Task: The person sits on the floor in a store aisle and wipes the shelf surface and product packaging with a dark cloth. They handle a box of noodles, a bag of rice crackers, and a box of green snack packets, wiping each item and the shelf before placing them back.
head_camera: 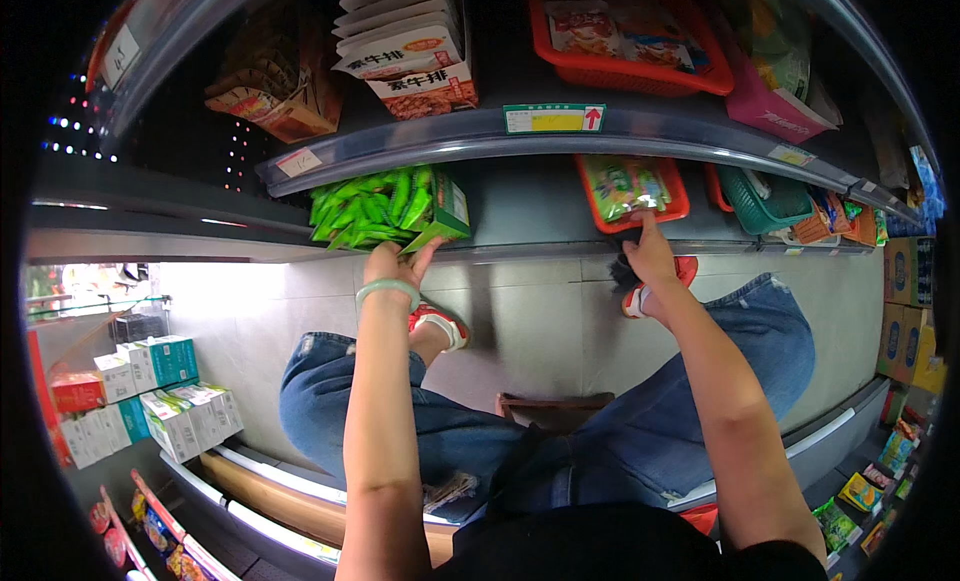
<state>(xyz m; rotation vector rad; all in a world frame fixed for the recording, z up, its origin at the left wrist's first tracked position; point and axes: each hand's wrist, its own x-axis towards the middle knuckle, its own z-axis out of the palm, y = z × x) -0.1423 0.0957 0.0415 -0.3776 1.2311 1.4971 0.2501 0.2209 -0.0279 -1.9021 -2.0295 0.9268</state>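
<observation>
My left hand [396, 263], with a pale green bangle [388, 285] at the wrist, grips the front edge of a green carton [450, 206]. Small green snack packets [367, 209] fill the carton, which sits on the lower shelf [525, 198]. Farther right, my right hand [651, 252] has one finger at the front rim of a red plastic basket [679, 198]. Clear-wrapped green packets [626, 187] lie in that basket. Dark, cloth-like material [622, 272] hangs below my curled right fingers and seems held by them.
The upper shelf edge [450, 142] juts above both hands. It bears boxed packets [427, 85] and another red basket [637, 78]. A teal basket [772, 206] stands to the right. Behind me are a low wooden stool [555, 410], stacked cartons [191, 419] and another shelf [277, 491].
</observation>
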